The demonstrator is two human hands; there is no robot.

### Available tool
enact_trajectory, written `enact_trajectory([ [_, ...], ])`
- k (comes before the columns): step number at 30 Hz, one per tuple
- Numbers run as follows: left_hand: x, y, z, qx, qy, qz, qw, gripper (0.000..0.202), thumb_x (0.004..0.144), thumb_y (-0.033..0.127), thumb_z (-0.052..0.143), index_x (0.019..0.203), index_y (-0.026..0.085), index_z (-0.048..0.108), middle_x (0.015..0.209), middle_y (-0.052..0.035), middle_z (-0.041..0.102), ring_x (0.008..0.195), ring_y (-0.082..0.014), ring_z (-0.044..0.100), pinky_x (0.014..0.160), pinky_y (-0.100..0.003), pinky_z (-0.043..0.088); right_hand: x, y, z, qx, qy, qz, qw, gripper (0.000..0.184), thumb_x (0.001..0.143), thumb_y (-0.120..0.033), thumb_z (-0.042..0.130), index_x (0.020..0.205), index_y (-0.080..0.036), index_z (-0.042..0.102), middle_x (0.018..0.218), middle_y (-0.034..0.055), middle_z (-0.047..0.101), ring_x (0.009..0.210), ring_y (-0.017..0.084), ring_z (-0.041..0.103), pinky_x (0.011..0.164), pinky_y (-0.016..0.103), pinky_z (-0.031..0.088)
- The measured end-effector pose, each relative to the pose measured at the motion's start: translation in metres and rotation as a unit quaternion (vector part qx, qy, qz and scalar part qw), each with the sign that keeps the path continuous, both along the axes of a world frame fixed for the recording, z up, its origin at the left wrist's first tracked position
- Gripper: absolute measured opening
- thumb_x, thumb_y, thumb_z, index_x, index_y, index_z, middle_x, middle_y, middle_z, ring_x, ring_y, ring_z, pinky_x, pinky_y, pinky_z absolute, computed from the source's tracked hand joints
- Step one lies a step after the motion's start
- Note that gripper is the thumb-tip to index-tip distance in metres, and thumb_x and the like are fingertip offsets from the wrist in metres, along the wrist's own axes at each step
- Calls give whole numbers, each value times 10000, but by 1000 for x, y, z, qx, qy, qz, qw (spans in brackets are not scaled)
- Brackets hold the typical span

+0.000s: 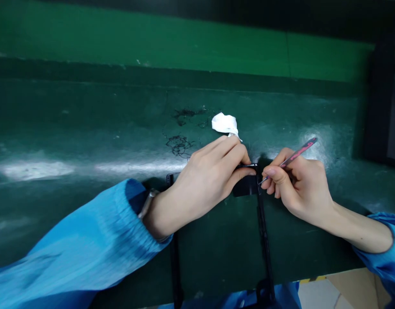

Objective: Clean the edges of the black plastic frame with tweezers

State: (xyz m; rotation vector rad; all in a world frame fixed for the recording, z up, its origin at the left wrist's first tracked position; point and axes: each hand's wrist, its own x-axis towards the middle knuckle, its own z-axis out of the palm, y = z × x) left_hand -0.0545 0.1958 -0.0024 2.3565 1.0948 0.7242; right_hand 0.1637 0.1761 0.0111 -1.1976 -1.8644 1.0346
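Note:
A thin black rectangular frame (263, 231) lies on the green work surface, its lower end at the table's near edge. My left hand (210, 176) pinches its top bar close to the upper right corner, thumb inside and fingers over the outer edge. In my right hand (300, 184) is a slim pointed tool (298, 153), grey with pink patches, held like a pen. The tool's tip meets or nearly meets the frame's right side just below that corner. Whether it is a blade or tweezers cannot be made out.
A crumpled white cloth or tissue (223, 123) lies just beyond my left hand. Tangles of thin black strands (179, 146) are left of it. A raised green ledge (171, 43) runs along the back, and a dark box-like object (382, 103) stands at the right.

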Motion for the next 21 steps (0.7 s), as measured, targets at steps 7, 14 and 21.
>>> enact_trajectory([
  [7,1,1,1,-4,12,5,1000,106,1040,183,627,941,180,591,915,-10,626,849,-181,625,730,-294,483,-1,-1,2,-81,7,-19,996,265,1075,-391,604,866,-228,592,683,-19,711,489,111,672,455,213,544],
  [14,1,1,1,6,12,0,1000,115,1043,180,620,934,172,584,906,-17,617,842,-182,622,726,-290,481,1,3,6,-133,14,-14,991,284,1051,-400,649,836,-218,612,685,-24,717,496,99,675,469,201,531],
  [21,0,1,1,6,16,4,1000,104,1031,191,644,947,172,586,916,-17,622,848,-186,635,722,-291,490,-2,-4,8,-152,39,52,986,261,1071,-292,597,828,-202,629,685,-25,704,513,83,687,488,170,543],
])
